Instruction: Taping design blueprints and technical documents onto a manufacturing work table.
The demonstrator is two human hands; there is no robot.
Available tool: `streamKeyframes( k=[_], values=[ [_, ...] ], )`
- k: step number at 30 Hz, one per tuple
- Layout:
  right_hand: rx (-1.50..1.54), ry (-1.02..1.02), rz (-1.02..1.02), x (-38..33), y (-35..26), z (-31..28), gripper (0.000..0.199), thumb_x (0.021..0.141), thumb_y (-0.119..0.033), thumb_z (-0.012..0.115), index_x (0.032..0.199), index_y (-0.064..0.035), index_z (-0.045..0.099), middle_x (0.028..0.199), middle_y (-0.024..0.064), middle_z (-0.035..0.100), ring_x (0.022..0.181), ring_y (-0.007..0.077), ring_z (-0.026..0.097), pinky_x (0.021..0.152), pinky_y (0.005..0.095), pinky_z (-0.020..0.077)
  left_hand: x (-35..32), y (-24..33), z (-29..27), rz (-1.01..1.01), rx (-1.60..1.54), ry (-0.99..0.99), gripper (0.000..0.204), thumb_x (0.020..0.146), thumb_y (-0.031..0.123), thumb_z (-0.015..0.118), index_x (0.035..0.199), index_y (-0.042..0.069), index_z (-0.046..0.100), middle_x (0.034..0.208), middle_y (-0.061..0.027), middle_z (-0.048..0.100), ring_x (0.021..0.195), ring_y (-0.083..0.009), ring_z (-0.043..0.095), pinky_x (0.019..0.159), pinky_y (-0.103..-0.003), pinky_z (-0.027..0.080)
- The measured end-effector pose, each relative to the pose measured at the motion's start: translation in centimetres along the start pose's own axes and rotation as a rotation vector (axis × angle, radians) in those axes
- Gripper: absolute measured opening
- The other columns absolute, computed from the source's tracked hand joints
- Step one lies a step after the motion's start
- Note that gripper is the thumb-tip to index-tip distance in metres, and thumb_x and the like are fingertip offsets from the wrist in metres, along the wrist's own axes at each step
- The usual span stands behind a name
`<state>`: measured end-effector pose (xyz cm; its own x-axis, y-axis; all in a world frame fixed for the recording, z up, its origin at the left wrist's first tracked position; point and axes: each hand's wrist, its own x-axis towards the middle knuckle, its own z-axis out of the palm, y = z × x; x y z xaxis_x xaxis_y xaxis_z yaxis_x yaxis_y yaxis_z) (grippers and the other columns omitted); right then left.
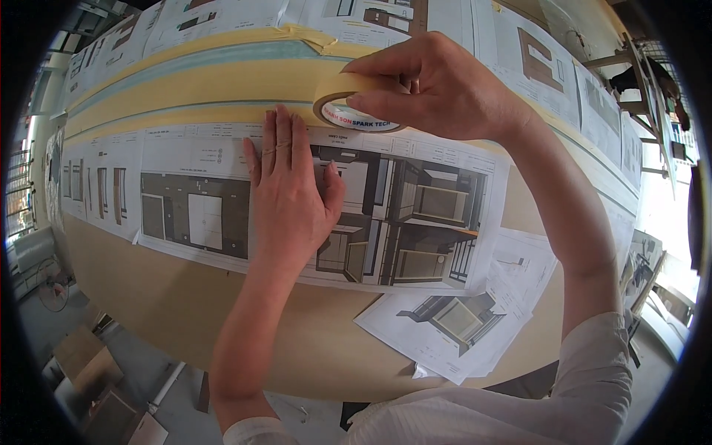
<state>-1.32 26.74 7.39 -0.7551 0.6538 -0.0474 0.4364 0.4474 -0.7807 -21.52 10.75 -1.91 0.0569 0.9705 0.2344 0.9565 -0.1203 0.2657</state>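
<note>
While a loose stack of printed sheets [452, 326] showing a grey cabinet rendering hangs at the near edge of the pale wooden board [222, 311], a person's two bare hands work farther up. The left hand [285, 196] lies palm down on a long printed drawing sheet [200, 200] of dark furniture views, its fingers straight and pressed close together, the thumb set out to the side over the sheet's middle. The fingertips reach the sheet's upper edge, where a band of cream masking tape [185, 115] runs along it. Just beyond and to the right, the right hand [437, 93] holds a roll of masking tape [348, 104], thumb and fingers pinching the roll's rim from above, the roll tilted with its open core facing the camera and resting at the taped edge of the sheet. Behind the hands, further strips of cream tape [208, 74] cross the board, and more printed drawings [356, 15] line its far side. A wooden frame [638, 67] stands at the far right.
</note>
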Motion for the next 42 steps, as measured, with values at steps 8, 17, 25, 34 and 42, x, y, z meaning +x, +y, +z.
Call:
streamKeyframes(
  k=[8,17,25,34,42],
  values=[
    [-0.16,-0.065,-0.042,-0.5,-0.3,-1.1,0.039,0.098,-0.023,0.079,0.128,0.0025,0.076,0.093,0.014,0.079,0.074,0.0155,0.067,0.068,0.0327,0.0541,0.0,0.3,0.0,-0.003,0.1,-0.045,0.073,0.098,0.027,0.061,0.156,-0.012,0.04,0.166,-0.0332,0.039,0.158,-0.0459,0.035,0.128,-0.067,0.021],
    [-0.39,-0.105,0.042,-3.2,-0.1,-2.6,0.032,0.095,-0.027,0.08,0.117,-0.0042,0.079,0.087,0.0165,0.075,0.077,0.035,0.071,0.074,0.0431,0.0564,-0.1,0.1,0.1,-0.008,0.135,-0.063,0.077,0.1,0.027,0.057,0.162,-0.01,0.033,0.169,-0.0298,0.035,0.161,-0.0431,0.03,0.131,-0.064,0.017],
    [0.065,0.078,0.102,-7.5,2.8,-1.4,0.042,0.098,-0.023,0.081,0.135,-0.0073,0.071,0.095,0.0085,0.076,0.088,0.017,0.072,0.083,0.0379,0.0569,0.0,0.5,-0.4,-0.009,0.131,-0.072,0.077,0.099,0.026,0.057,0.163,-0.009,0.031,0.17,-0.0295,0.034,0.161,-0.0434,0.029,0.131,-0.064,0.018],
    [0.239,0.11,-0.04,-12.4,5.5,-1.9,0.028,0.103,-0.014,0.071,0.125,0.003,0.07,0.1,0.0086,0.075,0.093,0.0149,0.067,0.089,0.0314,0.0533,0.3,1.0,-0.3,0.011,0.194,-0.094,0.073,0.1,0.022,0.055,0.166,-0.001,0.034,0.171,-0.0296,0.032,0.162,-0.0431,0.028,0.131,-0.063,0.017],
    [-0.252,0.14,-0.102,-14.4,4.4,-5.3,0.033,0.091,-0.006,0.079,0.124,-0.0036,0.073,0.078,0.0078,0.069,0.065,0.0227,0.064,0.066,0.0367,0.0529,0.2,0.9,-0.3,0.003,0.181,-0.089,0.072,0.101,0.023,0.055,0.166,0.001,0.035,0.172,-0.0285,0.032,0.162,-0.0428,0.028,0.131,-0.063,0.017]
  ],
)
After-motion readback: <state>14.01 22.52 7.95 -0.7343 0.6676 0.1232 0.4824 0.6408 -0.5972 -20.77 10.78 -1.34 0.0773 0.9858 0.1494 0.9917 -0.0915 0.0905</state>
